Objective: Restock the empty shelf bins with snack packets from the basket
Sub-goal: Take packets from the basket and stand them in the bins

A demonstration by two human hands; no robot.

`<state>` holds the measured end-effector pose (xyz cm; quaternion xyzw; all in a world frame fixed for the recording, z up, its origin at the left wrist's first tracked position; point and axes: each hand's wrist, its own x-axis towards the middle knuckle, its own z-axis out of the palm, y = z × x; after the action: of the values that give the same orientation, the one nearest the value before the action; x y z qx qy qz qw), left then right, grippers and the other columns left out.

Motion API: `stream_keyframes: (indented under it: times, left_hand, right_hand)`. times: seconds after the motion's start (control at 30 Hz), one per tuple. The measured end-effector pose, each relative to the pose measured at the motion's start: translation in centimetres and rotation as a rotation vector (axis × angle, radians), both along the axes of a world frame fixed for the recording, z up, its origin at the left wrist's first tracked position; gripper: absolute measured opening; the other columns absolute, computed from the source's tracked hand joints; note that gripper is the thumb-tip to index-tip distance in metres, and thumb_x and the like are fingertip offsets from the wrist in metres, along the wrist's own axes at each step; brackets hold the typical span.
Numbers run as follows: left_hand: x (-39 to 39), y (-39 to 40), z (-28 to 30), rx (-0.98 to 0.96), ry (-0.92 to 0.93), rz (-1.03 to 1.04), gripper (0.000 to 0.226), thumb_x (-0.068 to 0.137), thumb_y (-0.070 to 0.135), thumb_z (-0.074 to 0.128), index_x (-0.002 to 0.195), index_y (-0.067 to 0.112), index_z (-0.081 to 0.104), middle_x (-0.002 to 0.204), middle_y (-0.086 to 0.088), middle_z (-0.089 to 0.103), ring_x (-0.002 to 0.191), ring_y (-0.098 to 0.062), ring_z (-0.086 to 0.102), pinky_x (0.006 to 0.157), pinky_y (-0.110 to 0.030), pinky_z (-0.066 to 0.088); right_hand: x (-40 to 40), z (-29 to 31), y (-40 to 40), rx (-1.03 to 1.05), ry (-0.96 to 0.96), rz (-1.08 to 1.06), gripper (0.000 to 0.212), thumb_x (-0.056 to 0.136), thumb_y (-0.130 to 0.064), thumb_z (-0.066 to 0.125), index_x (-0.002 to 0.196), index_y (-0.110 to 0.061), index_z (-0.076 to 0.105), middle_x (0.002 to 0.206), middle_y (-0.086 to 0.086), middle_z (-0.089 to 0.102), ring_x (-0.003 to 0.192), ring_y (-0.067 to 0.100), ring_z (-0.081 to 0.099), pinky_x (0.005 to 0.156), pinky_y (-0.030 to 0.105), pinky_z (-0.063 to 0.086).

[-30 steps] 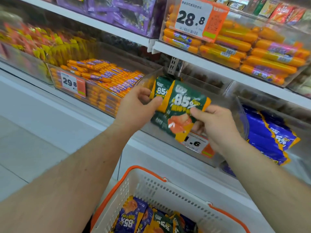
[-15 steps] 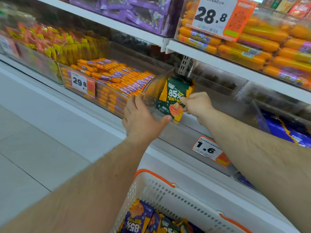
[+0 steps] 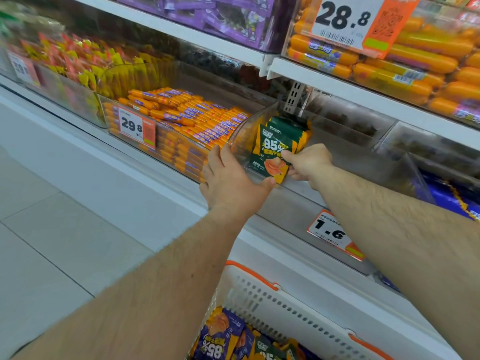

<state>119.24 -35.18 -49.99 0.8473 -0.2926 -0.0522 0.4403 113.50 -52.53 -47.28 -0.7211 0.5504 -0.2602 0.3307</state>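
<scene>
White shelf (image 3: 145, 157) carries clear bins (image 3: 337, 183) of snack packets (image 3: 279, 149)

The snack packets (image 3: 279, 149) standing in the clear bin (image 3: 241, 131) are dark green and orange, with a white "85%" and an orange-pink food picture. The basket (image 3: 293, 310) is white with an orange rim; the packets in it (image 3: 220, 339) are purple and orange, also marked "85%" in white. The sausage sticks (image 3: 192, 113) in the next bin are orange with purple-blue labels. Its price tag (image 3: 136, 127) is white and orange with black digits. The top shelf packets (image 3: 223, 14) are purple. The shelf (image 3: 155, 172) is white.
</scene>
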Motion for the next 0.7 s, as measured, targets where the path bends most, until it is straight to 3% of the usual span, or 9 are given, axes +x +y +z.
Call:
stream_keyframes:
  times: [0.1, 0.27, 0.47, 0.7]
  left_hand:
    - [-0.02, 0.02, 0.07, 0.002, 0.002, 0.002, 0.11, 0.072, 0.061, 0.074, 0.151, 0.017, 0.013, 0.16, 0.0, 0.007, 0.147, -0.024, 0.01, 0.114, -0.048, 0.02]
    - [-0.24, 0.01, 0.27, 0.003, 0.01, -0.004, 0.108, 0.073, 0.06, 0.073, 0.152, 0.017, 0.012, 0.16, 0.0, 0.007, 0.147, -0.024, 0.011, 0.114, -0.048, 0.02]
    - [-0.4, 0.1, 0.48, 0.015, 0.021, -0.007, 0.106, 0.075, 0.06, 0.072, 0.152, 0.018, 0.011, 0.16, 0.002, 0.006, 0.147, -0.023, 0.009, 0.115, -0.047, 0.018]
    - [-0.48, 0.18, 0.72, 0.021, 0.039, -0.012, 0.105, 0.076, 0.059, 0.072, 0.152, 0.019, 0.012, 0.16, 0.002, 0.005, 0.147, -0.024, 0.008, 0.116, -0.048, 0.017]
  right_hand:
    - [-0.1, 0.05, 0.2, 0.004, 0.008, -0.004, 0.033, 0.081, -0.038, 0.078, 0.083, -0.006, 0.069, 0.066, 0.007, 0.07, 0.061, 0.018, 0.071, 0.068, 0.036, 0.063]
    - [0.12, 0.45, 0.22, -0.009, 0.023, 0.002, 0.028, 0.093, -0.025, 0.067, 0.07, -0.011, 0.059, 0.067, 0.008, 0.069, 0.07, 0.022, 0.074, 0.075, 0.038, 0.062]
    - [-0.05, 0.41, 0.06, 0.08, -0.025, -0.003, 0.021, 0.097, -0.022, 0.062, 0.097, -0.001, 0.062, 0.07, 0.008, 0.067, 0.062, 0.016, 0.07, 0.067, 0.031, 0.061]
    - [-0.36, 0.05, 0.14, 0.084, -0.011, -0.031, 0.028, 0.089, -0.028, 0.072, 0.097, -0.002, 0.064, 0.074, 0.011, 0.071, 0.061, 0.018, 0.071, 0.056, 0.029, 0.059]
